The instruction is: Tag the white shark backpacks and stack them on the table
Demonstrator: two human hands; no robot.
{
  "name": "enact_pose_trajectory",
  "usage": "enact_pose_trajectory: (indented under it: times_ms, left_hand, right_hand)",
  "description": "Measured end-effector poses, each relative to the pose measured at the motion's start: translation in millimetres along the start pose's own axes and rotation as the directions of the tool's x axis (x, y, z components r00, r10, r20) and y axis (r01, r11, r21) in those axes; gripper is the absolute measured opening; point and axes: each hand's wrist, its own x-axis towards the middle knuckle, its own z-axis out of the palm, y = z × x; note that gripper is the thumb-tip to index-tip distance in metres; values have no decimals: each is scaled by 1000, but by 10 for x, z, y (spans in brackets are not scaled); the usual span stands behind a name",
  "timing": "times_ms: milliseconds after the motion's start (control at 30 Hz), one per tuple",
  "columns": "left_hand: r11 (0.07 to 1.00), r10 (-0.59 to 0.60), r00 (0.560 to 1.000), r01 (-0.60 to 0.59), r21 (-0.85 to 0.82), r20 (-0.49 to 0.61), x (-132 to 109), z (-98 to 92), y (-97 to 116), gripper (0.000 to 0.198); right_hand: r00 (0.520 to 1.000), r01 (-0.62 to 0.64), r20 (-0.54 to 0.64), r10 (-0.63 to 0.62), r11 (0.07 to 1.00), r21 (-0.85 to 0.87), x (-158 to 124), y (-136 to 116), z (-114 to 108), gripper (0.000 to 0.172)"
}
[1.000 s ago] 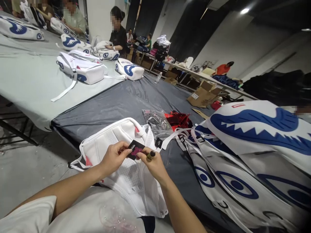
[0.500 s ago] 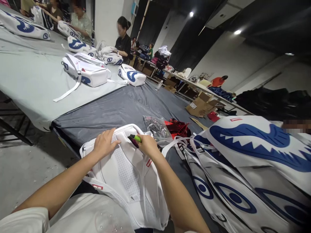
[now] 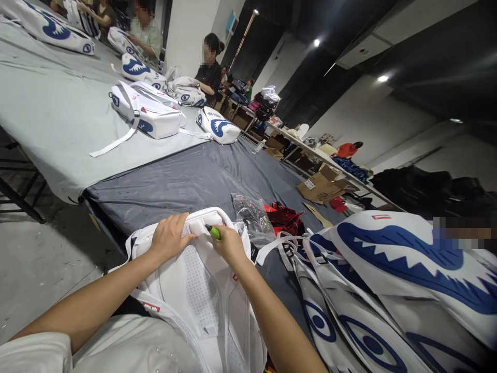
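Observation:
A white backpack (image 3: 202, 290) leans in front of me, its padded back panel with perforated mesh facing up. My left hand (image 3: 170, 237) holds its upper left edge, fingers over the top and thumb on the panel. In my right hand (image 3: 230, 247) is a small green tool with a black tip (image 3: 214, 232), pen-like in shape; its exact kind is not clear. The tip points up and left, close to the bag's top near the carry-handle area. My right fingers are wrapped round the tool and partly hidden.
Stacked shark-mouth backpacks (image 3: 404, 259) crowd the right side. Beyond my bag lie a clear plastic bag (image 3: 252, 215) and red-and-black items (image 3: 285, 218). More white backpacks (image 3: 155, 116) rest on the pale table cover (image 3: 50, 124). Several people work at the far side.
My right hand and the green tool have shifted slightly left and down, so more of the green shows. The tip now stands over white fabric. The whole view has tilted a little.

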Motion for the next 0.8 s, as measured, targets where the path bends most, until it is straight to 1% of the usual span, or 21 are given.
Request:
enact_pose_trajectory:
  times_ms: [67,133,200,267,367,467,533,633,733,800]
  left_hand:
    - [1000,4,1000,-3,10,-16,-7,11,-12,66]
    - [1000,11,1000,-11,9,-29,-8,17,-25,64]
    - [1000,28,999,-28,-2,-42,-5,23,-41,63]
    - [999,37,998,-38,-10,-57,-1,34,-64,62]
    - [999,39,995,-39,1,-90,5,64,-105,60]
    - [998,59,990,-57,14,-127,0,108,-142,57]
    - [997,72,985,-71,9,-155,-6,140,-159,57]
    - [996,83,980,-85,-1,-182,0,183,-171,57]
    - [997,83,981,-83,4,-174,19,212,-178,57]
    - [996,90,980,-89,18,-176,26,227,-189,56]
  right_hand:
    - [999,-25,-41,32,984,174,74,-43,17,15]
    - [999,-47,-1,50,951,306,193,-108,29,16]
    - [998,-55,59,36,931,361,306,-171,15,15]
    - [996,-54,90,22,926,373,374,-212,-24,13]
    - [997,-27,81,-3,934,356,373,-226,-88,12]
    - [998,9,51,-26,953,303,305,-217,-103,7]
    - [999,20,25,-27,967,256,267,-217,-75,7]
    - [1000,1,-1,-1,985,172,266,-232,-7,12]
    - [1000,-19,16,18,996,92,311,-252,36,15]
    - [1000,-7,30,5,999,53,323,-260,34,16]
